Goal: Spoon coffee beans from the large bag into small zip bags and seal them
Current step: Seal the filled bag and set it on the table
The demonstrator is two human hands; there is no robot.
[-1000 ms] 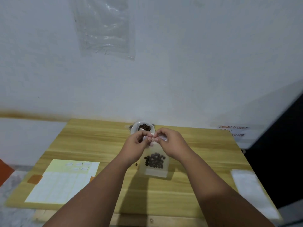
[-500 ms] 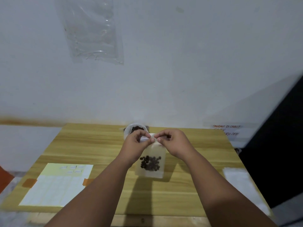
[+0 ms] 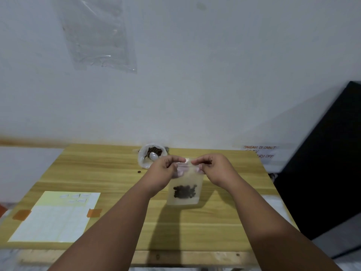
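Note:
A small frosted zip bag (image 3: 185, 192) with a clump of dark coffee beans at its bottom hangs upright above the wooden table (image 3: 117, 178). My left hand (image 3: 166, 169) pinches the bag's top strip at its left end, and my right hand (image 3: 213, 169) pinches it at the right end. Behind the hands, at the table's far edge, stands the large open bag (image 3: 144, 159) of coffee beans with a white spoon (image 3: 154, 156) resting inside it.
A sheet of white labels (image 3: 54, 218), taped down with orange tape, lies at the front left. One loose bean (image 3: 139, 171) lies near the large bag. A clear plastic bag (image 3: 97, 34) hangs on the wall. A black panel (image 3: 322, 163) stands to the right.
My two hands have slid apart along the bag's top strip, from nearly touching at the middle out to its two ends. The view has shifted slightly.

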